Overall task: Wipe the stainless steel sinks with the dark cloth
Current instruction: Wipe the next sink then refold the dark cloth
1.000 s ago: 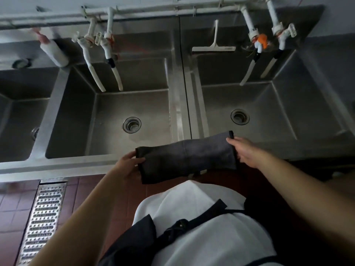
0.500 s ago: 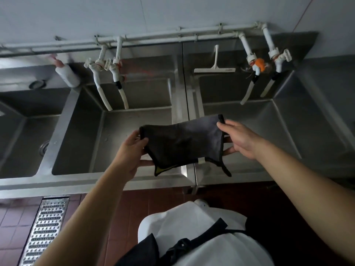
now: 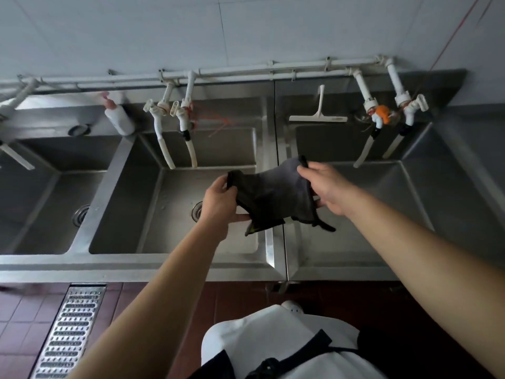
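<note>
A dark grey cloth (image 3: 276,199) hangs in the air above the divider between two stainless steel sinks. My left hand (image 3: 220,202) grips its left edge and my right hand (image 3: 326,187) grips its top right corner. The cloth sags between them, with a yellowish label at its lower edge. The middle sink (image 3: 153,214) lies below and left of the cloth, its drain partly hidden by my left hand. The right sink (image 3: 396,203) lies below and right. A third sink (image 3: 41,203) shows at the far left.
White pipes and taps (image 3: 175,132) hang over the middle sink, and more taps (image 3: 382,124) with an orange fitting over the right one. A white squeegee (image 3: 318,116) lies on the back ledge, a white bottle (image 3: 119,119) at the left. A metal floor grate (image 3: 71,329) lies in red tiles.
Both hands have lifted the cloth from near my waist up and forward over the sinks. The cloth has gone from stretched flat to bunched and sagging, with the hands closer together.
</note>
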